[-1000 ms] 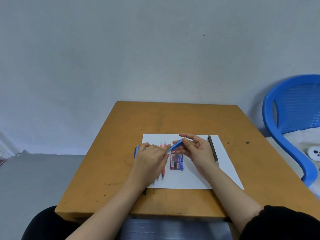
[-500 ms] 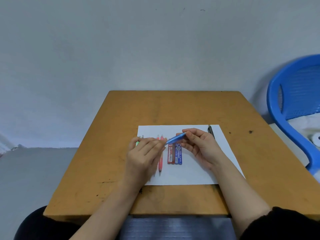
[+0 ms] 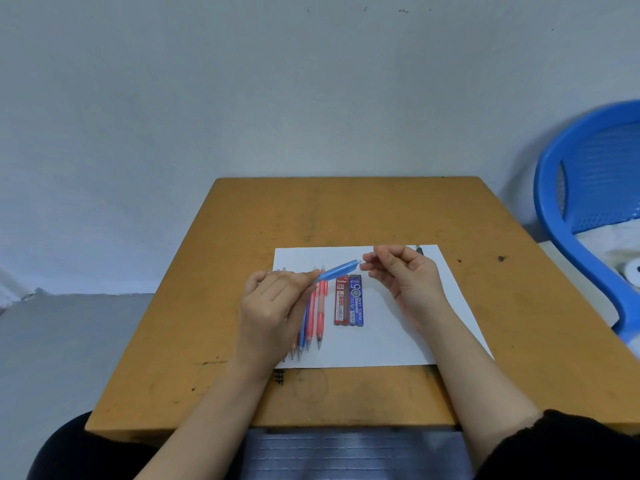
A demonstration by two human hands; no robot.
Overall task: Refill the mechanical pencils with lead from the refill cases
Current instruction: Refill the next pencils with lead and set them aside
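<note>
I'm judging the slim blue plastic mechanical pencil (image 3: 337,271) light, stiff and slippery, so the left hand (image 3: 273,306) is gripping its barrel, while the right hand (image 3: 405,278) is pinching just beyond its end, on what I cannot tell.

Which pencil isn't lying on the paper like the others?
The light blue pencil, gripped in the left hand and raised at a slant. The other pencils lie flat, side by side, on the white paper.

Left grip (image 3: 273,301) curled, knuckles up; right grip (image 3: 403,277) close beside, thumb and forefinger pinched together
</note>
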